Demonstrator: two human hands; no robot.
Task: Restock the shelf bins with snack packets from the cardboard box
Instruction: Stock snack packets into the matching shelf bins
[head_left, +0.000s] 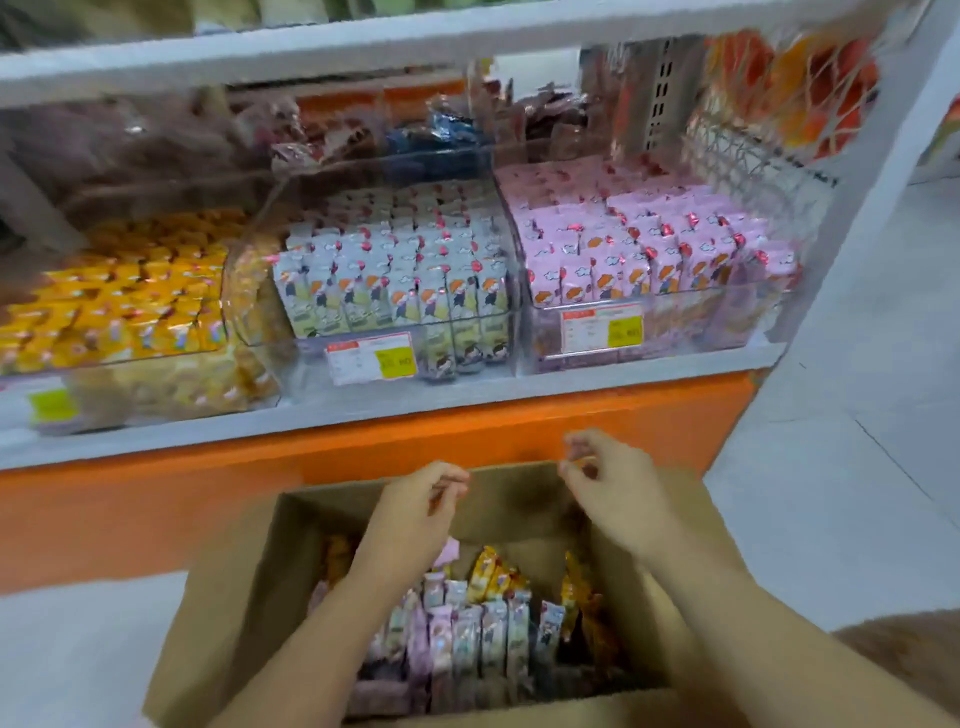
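Cardboard box (234, 597) sits on pale floor (831, 493) below orange-based shelf (363, 410).

Worn on the head, wide-angle, looking forward and steeply down. Held close above the open cardboard box (234, 597), which fills the lower middle of the frame. Facing the shelf (467, 400) of clear bins (306, 353) head-on and near, across the upper half. Bent outward at the edges by the lens, and blurred toward the top left.
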